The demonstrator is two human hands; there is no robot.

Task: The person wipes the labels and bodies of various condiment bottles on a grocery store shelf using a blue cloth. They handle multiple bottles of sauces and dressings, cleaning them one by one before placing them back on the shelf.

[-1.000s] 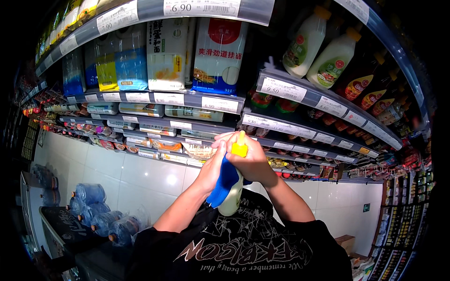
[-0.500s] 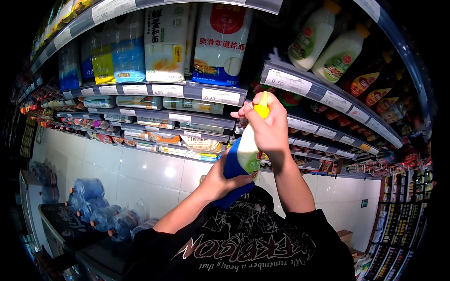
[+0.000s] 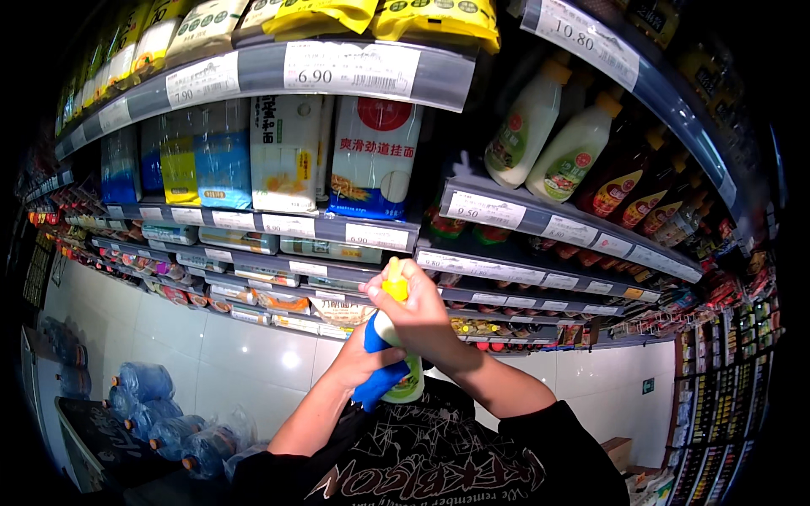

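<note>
In front of my chest I hold a white squeeze bottle (image 3: 408, 386) with a green label and a yellow cap (image 3: 394, 287). It is tilted, its cap end pointing at the shelves. My right hand (image 3: 419, 319) is closed around the neck just below the cap. A blue cloth (image 3: 380, 384) lies against the bottle's side, pressed there by my left hand (image 3: 359, 361), whose fingers are wrapped round cloth and bottle. Part of the bottle is hidden by the cloth and both hands. Similar white bottles (image 3: 564, 156) with yellow caps stand on the shelf at right.
Noodle packs (image 3: 371, 160) fill the shelf ahead, above a price-tagged shelf edge (image 3: 333, 233). Yellow packets (image 3: 434, 21) lie on the upper shelf. Dark sauce bottles (image 3: 620, 185) stand farther right. Large water bottles (image 3: 143, 384) sit at lower left on the tiled floor side.
Hands and bottle now appear lower and farther left, and more of the upper shelf shows. My left hand and the cloth have slid up the bottle, nearer my right hand.
</note>
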